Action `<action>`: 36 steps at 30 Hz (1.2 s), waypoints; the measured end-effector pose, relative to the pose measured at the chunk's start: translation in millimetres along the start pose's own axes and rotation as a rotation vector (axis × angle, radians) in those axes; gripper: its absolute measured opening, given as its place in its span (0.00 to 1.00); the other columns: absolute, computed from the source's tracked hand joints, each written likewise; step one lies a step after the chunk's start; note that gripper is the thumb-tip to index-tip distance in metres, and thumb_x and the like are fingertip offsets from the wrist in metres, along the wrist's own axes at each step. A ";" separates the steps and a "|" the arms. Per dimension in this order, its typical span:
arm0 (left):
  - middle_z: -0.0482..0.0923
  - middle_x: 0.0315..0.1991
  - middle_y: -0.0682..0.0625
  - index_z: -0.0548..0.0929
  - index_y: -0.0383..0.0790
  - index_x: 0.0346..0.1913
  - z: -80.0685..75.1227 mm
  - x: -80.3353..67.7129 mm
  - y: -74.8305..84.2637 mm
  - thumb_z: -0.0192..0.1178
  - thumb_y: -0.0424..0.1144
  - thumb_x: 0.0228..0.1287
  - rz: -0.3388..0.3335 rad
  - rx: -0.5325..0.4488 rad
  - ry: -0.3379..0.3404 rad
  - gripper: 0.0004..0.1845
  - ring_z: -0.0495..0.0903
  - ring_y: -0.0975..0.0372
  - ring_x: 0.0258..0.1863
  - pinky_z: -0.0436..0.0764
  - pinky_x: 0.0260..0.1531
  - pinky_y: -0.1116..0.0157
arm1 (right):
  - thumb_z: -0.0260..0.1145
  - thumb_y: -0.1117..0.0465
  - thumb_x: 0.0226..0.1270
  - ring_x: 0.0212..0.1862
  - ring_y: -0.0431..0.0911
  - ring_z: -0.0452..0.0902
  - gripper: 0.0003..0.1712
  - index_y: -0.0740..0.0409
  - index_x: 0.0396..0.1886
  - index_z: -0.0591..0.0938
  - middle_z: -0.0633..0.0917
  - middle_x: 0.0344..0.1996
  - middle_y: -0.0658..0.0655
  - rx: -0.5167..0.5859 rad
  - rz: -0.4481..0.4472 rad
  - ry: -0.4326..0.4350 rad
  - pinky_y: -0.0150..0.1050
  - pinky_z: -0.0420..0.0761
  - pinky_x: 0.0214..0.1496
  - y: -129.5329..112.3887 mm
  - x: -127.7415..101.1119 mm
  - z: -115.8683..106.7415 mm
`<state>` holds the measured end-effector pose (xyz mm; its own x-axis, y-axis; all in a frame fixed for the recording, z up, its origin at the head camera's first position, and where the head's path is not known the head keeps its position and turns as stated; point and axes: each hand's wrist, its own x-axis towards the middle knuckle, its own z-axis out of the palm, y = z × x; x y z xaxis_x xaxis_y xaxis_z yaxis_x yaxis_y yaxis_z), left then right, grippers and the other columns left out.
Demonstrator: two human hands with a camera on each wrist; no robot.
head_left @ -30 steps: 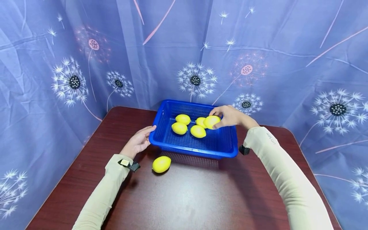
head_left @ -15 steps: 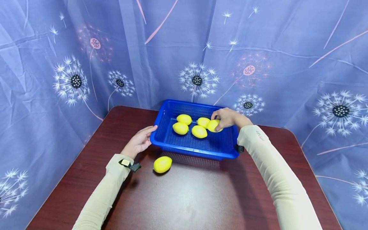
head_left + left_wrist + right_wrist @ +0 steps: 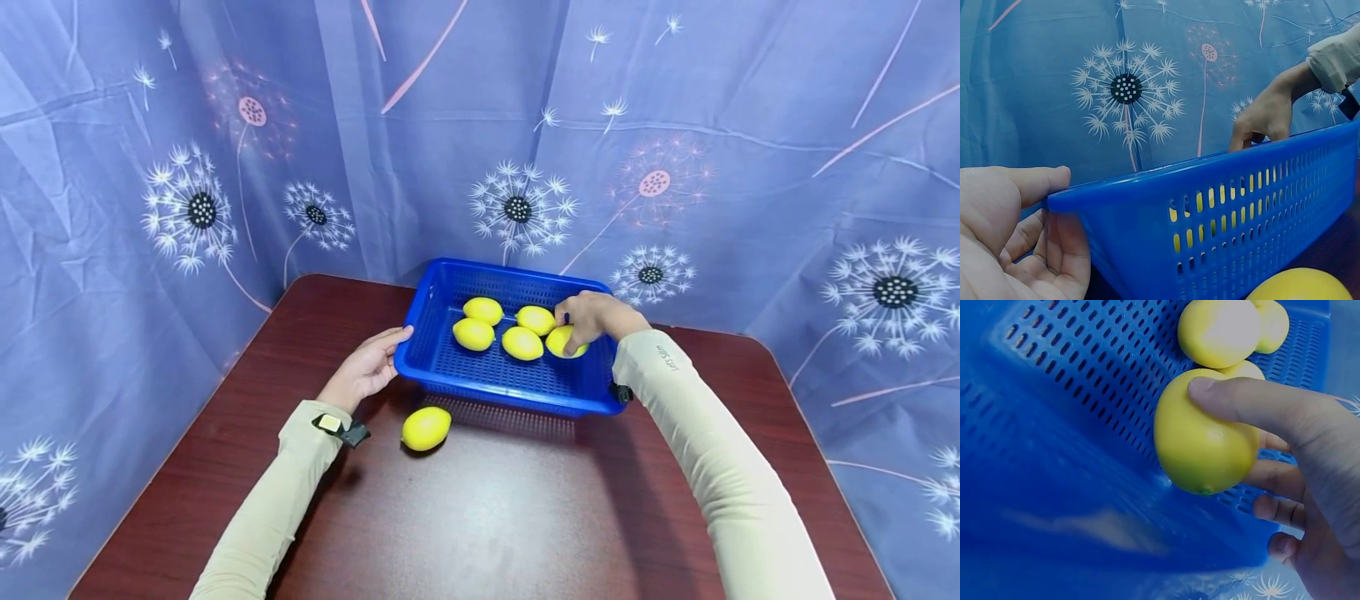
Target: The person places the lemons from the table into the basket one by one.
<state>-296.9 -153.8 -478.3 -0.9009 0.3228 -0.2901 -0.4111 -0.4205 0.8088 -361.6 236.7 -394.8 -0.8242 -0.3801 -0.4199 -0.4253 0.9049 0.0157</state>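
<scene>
Here, right hand (image 3: 596, 317) gripping half-hidden lemon (image 3: 561, 341), left hand (image 3: 365, 369) spread against basket (image 3: 510, 392).

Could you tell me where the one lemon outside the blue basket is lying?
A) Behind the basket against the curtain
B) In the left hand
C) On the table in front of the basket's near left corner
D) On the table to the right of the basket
C: the loose lemon rests on the table just in front of the blue basket at its near left corner, close to the left hand, which is not holding it.

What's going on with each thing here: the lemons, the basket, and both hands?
Blue basket: upright on the table, four loose lemons inside.
Held lemon: low in the basket, in the right hand's grip.
Lemon on table: lying loose before the basket.
Left hand: fingers straight, steadying the basket's corner.
Right hand: curled round the held lemon.
</scene>
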 end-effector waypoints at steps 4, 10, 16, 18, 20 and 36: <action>0.88 0.39 0.52 0.77 0.44 0.48 -1.1 -0.5 -1.9 0.62 0.41 0.75 0.021 0.001 -0.034 0.07 0.87 0.65 0.38 0.86 0.43 0.69 | 0.80 0.40 0.51 0.45 0.48 0.74 0.34 0.48 0.56 0.82 0.82 0.49 0.54 -0.006 0.003 -0.004 0.47 0.79 0.47 -0.8 -0.1 0.9; 0.88 0.37 0.52 0.77 0.44 0.46 -0.8 1.1 -2.8 0.58 0.39 0.78 -0.001 -0.008 0.003 0.03 0.87 0.65 0.36 0.86 0.41 0.69 | 0.79 0.38 0.54 0.47 0.48 0.77 0.36 0.47 0.60 0.81 0.83 0.50 0.54 0.014 0.035 -0.038 0.47 0.81 0.48 -2.0 1.5 1.4; 0.87 0.38 0.52 0.77 0.43 0.48 -0.7 3.4 -3.1 0.56 0.39 0.79 -0.029 -0.023 0.014 0.04 0.86 0.64 0.36 0.86 0.41 0.69 | 0.77 0.37 0.57 0.57 0.52 0.79 0.36 0.47 0.62 0.80 0.85 0.53 0.53 0.064 0.046 -0.018 0.54 0.81 0.56 0.8 -2.9 -2.2; 0.87 0.39 0.52 0.76 0.43 0.50 0.1 3.3 -3.3 0.56 0.39 0.79 -0.031 -0.015 0.015 0.05 0.86 0.64 0.37 0.86 0.42 0.68 | 0.74 0.37 0.60 0.59 0.55 0.79 0.35 0.49 0.63 0.80 0.86 0.54 0.55 0.101 0.026 0.020 0.57 0.79 0.59 1.8 -7.8 -5.0; 0.87 0.39 0.51 0.75 0.42 0.51 0.9 3.2 -3.3 0.57 0.40 0.79 -0.031 -0.004 0.014 0.07 0.86 0.64 0.37 0.86 0.42 0.68 | 0.71 0.37 0.64 0.59 0.57 0.79 0.35 0.51 0.63 0.79 0.86 0.55 0.57 0.145 0.000 0.065 0.59 0.77 0.61 1.6 -13.5 -8.4; 0.87 0.38 0.51 0.75 0.42 0.50 0.7 2.1 -0.1 0.57 0.40 0.79 -0.017 0.016 0.035 0.06 0.86 0.64 0.37 0.86 0.40 0.69 | 0.69 0.41 0.66 0.57 0.59 0.83 0.32 0.54 0.63 0.80 0.87 0.54 0.61 0.298 -0.201 0.288 0.60 0.79 0.59 -18.2 -41.9 -16.2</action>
<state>-298.7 -152.4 -478.5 -0.8983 0.3000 -0.3210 -0.4242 -0.4019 0.8115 -325.4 233.0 -362.8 -0.8248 -0.5530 -0.1179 -0.4957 0.8075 -0.3198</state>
